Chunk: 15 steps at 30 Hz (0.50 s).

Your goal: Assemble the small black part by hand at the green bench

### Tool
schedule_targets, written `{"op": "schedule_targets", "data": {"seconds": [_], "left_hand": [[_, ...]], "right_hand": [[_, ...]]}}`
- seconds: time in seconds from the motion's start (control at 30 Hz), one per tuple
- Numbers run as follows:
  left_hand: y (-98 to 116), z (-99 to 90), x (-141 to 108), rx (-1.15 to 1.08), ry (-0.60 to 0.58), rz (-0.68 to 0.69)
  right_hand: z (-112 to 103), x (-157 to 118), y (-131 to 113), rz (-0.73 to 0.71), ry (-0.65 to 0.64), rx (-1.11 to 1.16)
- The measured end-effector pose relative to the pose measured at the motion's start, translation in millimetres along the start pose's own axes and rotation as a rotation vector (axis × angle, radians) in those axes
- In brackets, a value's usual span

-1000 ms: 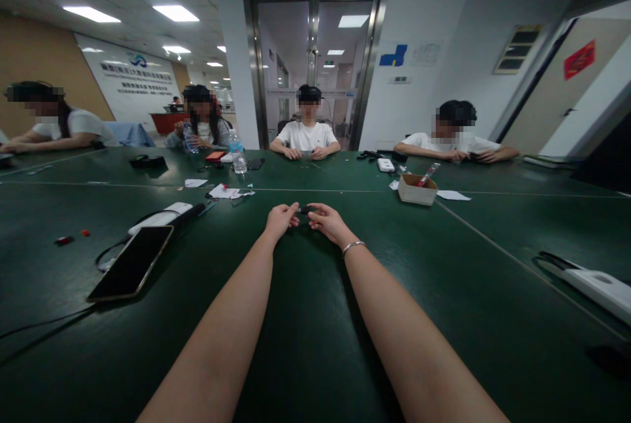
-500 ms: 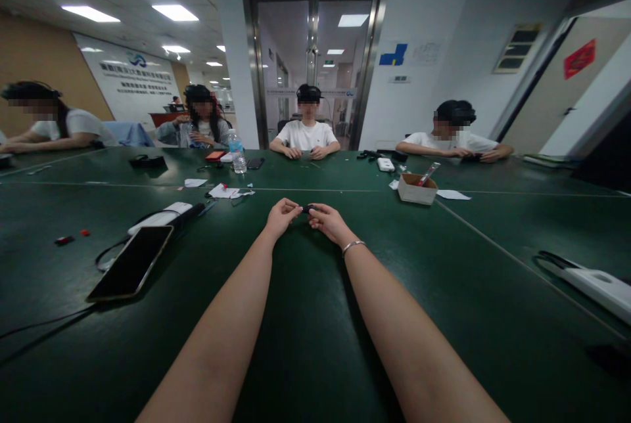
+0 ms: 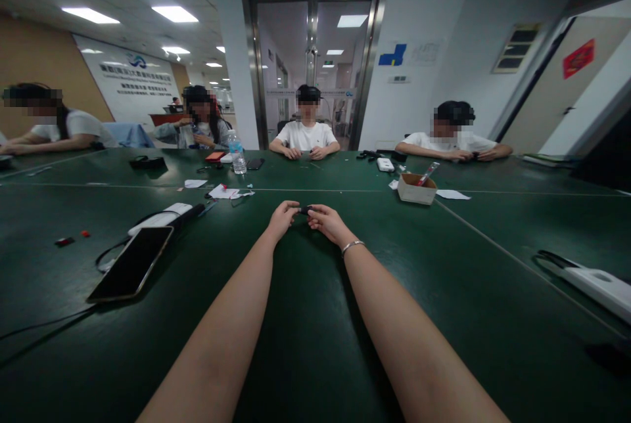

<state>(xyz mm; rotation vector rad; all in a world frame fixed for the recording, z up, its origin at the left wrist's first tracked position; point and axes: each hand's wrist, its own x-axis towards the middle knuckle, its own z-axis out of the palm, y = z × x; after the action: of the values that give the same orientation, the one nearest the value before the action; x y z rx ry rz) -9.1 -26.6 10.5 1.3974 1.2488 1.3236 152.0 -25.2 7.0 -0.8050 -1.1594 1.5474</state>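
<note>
Both my arms reach forward over the green table (image 3: 305,318). Between my hands is a small black object (image 3: 304,210), too small for me to tell its kind. My left hand (image 3: 282,219) pinches its left end with thumb and fingertips. On the right end, the thumb and fingers of my right hand (image 3: 326,222) are closed; a silver bracelet (image 3: 353,247) circles that wrist. The fingers cover part of the object.
At left lie a phone (image 3: 131,265), a white device (image 3: 160,218) and a cable. Farther off stand a water bottle (image 3: 237,154) and a small box (image 3: 417,189) holding a tube. Another white device (image 3: 591,282) lies at right. Several people sit across the table.
My left hand has shifted very slightly, and a little more of the black object shows between my fingers. My right hand stays nearly in place.
</note>
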Motion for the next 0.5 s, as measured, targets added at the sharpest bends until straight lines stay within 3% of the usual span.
{"op": "schedule_targets", "data": {"seconds": [0.5], "left_hand": [[-5.2, 0.0, 1.9, -0.024, -0.040, 0.054]], "right_hand": [[0.4, 0.2, 0.2, 0.003, -0.011, 0.000]]}}
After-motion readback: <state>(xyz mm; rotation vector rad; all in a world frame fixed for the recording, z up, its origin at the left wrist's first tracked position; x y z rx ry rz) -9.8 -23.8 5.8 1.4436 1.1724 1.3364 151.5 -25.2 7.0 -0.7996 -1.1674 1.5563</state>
